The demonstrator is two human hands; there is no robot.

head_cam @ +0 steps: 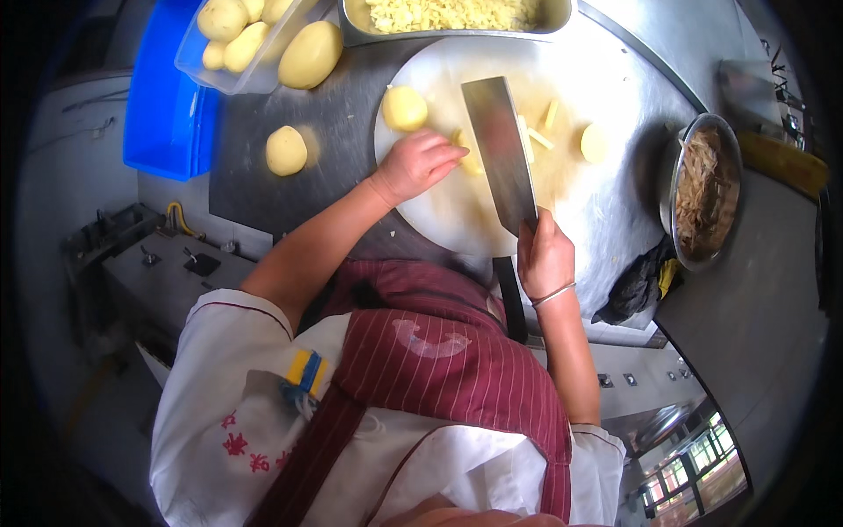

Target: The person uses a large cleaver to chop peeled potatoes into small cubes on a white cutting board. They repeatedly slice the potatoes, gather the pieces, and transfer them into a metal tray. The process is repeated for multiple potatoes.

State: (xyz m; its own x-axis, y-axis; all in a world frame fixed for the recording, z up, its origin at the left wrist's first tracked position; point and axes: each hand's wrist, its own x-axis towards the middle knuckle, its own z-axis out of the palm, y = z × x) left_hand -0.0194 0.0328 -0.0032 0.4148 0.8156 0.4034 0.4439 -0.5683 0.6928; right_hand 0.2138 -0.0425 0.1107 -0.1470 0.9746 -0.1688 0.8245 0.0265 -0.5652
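Note:
A cleaver [497, 148] is held by its handle in my right hand [546, 257], its broad blade over the round white cutting board [435, 217]. Left of the blade, my left hand [425, 165] hovers with fingers bunched near a piece of potato [469, 155] partly hidden by fingers and blade; whether they touch I cannot tell. A peeled potato [404, 109] sits at the board's left edge. Potato sticks [541, 139] lie right of the blade, and a round potato slice [594, 143] is farther right.
One peeled potato [286, 151] lies on the steel table [342, 118]. Behind are a large potato [311, 55], a clear plastic tub [240, 82] of potatoes, a blue bin [161, 125] and a steel pan [454, 33] of chopped potato. At right stands a metal bowl [672, 197] beside a black cloth [635, 286].

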